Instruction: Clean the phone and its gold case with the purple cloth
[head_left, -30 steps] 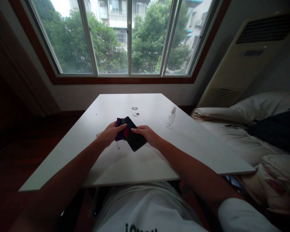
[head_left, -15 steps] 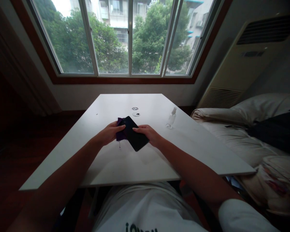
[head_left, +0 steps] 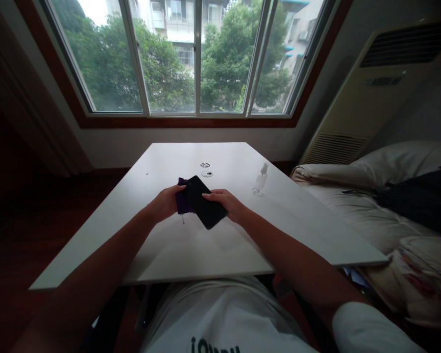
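My right hand [head_left: 228,205] grips a flat black phone [head_left: 208,206] by its right side, thumb on the upper face. The phone is tilted above the table. My left hand [head_left: 165,203] is closed on a small purple cloth [head_left: 183,202], which hangs beside and partly behind the phone's left edge. A loose thread dangles from the cloth. The left thumb lies at the phone's upper left corner; the left fingers behind the cloth are hidden.
On the white table [head_left: 161,255] stands a clear spray bottle [head_left: 260,181] to the right. Two round table inserts [head_left: 207,173] lie beyond my hands. A padded beige sofa [head_left: 345,206] with dark fabric is at the right, and a window [head_left: 196,63] is ahead.
My left thumb has slid up and left, off the phone's face towards its corner and the cloth. The phone has shifted very slightly; the right hand's grip looks the same.
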Motion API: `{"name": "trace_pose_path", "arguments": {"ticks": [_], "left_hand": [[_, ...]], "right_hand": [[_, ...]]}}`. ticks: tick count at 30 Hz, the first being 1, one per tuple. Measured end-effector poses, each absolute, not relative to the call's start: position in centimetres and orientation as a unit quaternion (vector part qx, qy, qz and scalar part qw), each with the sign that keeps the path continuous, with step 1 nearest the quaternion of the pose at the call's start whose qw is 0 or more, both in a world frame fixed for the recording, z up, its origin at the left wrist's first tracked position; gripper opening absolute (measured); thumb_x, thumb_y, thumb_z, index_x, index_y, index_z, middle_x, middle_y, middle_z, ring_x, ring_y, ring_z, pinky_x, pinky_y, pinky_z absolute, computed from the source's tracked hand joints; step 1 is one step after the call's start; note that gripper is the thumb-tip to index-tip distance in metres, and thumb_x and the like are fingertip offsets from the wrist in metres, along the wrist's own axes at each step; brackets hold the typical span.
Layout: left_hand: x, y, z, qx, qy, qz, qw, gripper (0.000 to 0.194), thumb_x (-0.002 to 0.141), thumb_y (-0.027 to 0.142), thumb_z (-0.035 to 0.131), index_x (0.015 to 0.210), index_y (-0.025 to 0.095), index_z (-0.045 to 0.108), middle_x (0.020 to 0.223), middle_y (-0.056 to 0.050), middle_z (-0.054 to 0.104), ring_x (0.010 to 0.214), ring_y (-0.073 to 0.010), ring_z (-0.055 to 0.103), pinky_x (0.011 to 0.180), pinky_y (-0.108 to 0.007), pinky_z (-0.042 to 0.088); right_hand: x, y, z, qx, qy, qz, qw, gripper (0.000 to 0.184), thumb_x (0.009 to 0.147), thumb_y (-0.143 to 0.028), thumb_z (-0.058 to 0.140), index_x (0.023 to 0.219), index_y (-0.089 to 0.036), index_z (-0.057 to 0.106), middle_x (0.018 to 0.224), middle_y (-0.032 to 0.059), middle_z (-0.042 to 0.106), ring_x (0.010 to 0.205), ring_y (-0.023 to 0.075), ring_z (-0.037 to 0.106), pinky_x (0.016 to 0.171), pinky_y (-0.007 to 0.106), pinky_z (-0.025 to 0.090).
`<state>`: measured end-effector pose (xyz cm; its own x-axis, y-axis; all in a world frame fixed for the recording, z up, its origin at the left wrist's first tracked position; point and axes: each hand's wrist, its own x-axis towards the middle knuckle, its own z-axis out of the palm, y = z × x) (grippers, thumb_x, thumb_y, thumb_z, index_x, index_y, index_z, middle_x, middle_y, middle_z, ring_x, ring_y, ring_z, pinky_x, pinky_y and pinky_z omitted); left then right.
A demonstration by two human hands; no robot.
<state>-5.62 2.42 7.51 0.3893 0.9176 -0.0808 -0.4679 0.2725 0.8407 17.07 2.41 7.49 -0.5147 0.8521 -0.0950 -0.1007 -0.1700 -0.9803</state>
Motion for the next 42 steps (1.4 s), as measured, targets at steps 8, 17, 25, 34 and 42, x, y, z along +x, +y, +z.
{"name": "trace_pose_path", "arguments": {"ticks": [8,17,25,34,42], "left_hand": [[-4.8,2.8,6.5,0.391,0.332,0.517,0.685,0.027,0.091,0.029,0.070,0.105,0.006,0.068,0.095,-0.017,0.073,0.079,-0.0229,0.072,0.075,-0.035,0.063],[-4.7,3.2,6.7,0.339,0.334,0.599,0.644,0.024,0.094,0.027,0.065,0.109,0.008,0.064,0.095,-0.014,0.072,0.084,-0.0216,0.071,0.079,-0.035,0.061],[-4.9,4.0,6.1,0.306,0.356,0.643,0.605,0.022,0.096,0.028,0.064,0.106,0.008,0.064,0.099,-0.013,0.072,0.083,-0.0204,0.070,0.077,-0.033,0.061],[-4.8,3.6,6.5,0.307,0.330,0.616,0.646,0.022,0.096,0.027,0.064,0.104,0.006,0.066,0.099,-0.014,0.073,0.080,-0.0199,0.071,0.074,-0.033,0.063],[-4.5,3.2,7.3,0.268,0.331,0.596,0.681,0.038,0.100,0.046,0.054,0.111,0.012,0.066,0.106,-0.012,0.074,0.085,-0.0224,0.073,0.076,-0.038,0.064]], "right_hand": [[16.8,2.0,8.0,-0.349,-0.545,0.681,0.343,0.043,0.078,-0.050,0.080,0.092,-0.011,0.074,0.082,0.0090,0.075,0.067,0.0174,0.068,0.063,0.027,0.054],[16.7,1.5,8.2,-0.275,-0.618,0.671,0.305,0.066,0.086,-0.076,0.055,0.108,-0.014,0.062,0.077,0.0069,0.072,0.060,0.0192,0.069,0.040,0.021,0.046],[16.5,1.0,8.2,-0.249,-0.633,0.666,0.306,0.061,0.083,-0.056,0.074,0.125,-0.020,0.050,0.104,0.0106,0.072,0.072,0.0235,0.075,0.043,0.024,0.055],[16.4,2.0,7.5,-0.302,-0.567,0.653,0.401,0.040,0.085,-0.042,0.072,0.111,-0.015,0.056,0.082,0.0084,0.075,0.052,0.0160,0.066,0.036,0.020,0.044],[17.0,3.0,7.3,-0.335,-0.527,0.602,0.498,0.029,0.083,-0.038,0.070,0.077,-0.011,0.061,0.061,0.0068,0.067,0.039,0.0115,0.053,0.032,0.020,0.033]]}}
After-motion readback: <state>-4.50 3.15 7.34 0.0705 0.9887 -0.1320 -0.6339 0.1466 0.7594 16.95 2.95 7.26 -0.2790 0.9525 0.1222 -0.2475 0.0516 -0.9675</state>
